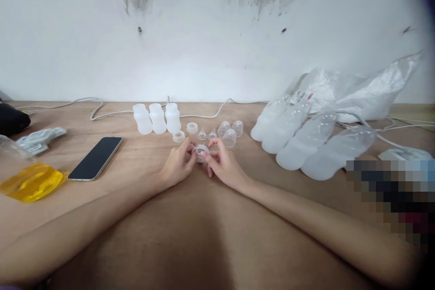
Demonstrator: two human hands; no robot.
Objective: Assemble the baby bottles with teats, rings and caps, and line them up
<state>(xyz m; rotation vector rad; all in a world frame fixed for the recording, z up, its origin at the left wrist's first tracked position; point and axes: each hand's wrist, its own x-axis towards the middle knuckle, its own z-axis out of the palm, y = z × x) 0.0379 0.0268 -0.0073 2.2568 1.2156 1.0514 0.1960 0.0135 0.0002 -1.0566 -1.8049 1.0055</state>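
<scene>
Between both hands, low over the wooden table, is a clear baby bottle collar ring (201,152); a small tip shows at its top, perhaps a nipple. My left hand (181,159) pinches its left side with thumb and fingers. On the right side, my right hand (222,163) grips it the same way. Just beyond lie two more collar rings (178,136), two clear nipples (202,134) and three transparent dome caps (229,137). Three frosted white baby bottles (158,118) without tops stand upright behind them, to the left.
A phone (96,158) lies to the left, near a bag of yellow liquid (32,181) and white packets (41,139). At right are several frosted bottles in clear plastic sleeves (304,142) and a large plastic bag (360,90). A white cable (217,111) runs along the wall.
</scene>
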